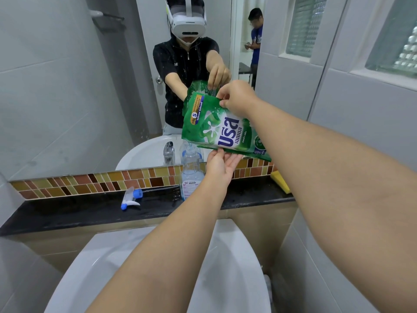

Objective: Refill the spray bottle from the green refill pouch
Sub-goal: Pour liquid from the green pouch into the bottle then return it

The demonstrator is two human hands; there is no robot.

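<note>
The glossy green plastic refill pouch (222, 129) is showing large blue Thai brand lettering on a white patch across its front, lying sideways because the pouch is tilted. Beside that, smaller white Thai words are running along the green. Near the pouch's upper left, a white numeral "5" in a dark blue circle is sitting on an orange and blue band with small Thai print. The clear plastic spray bottle (191, 177) is wearing a white label whose pink and dark print is too small to read.
</note>
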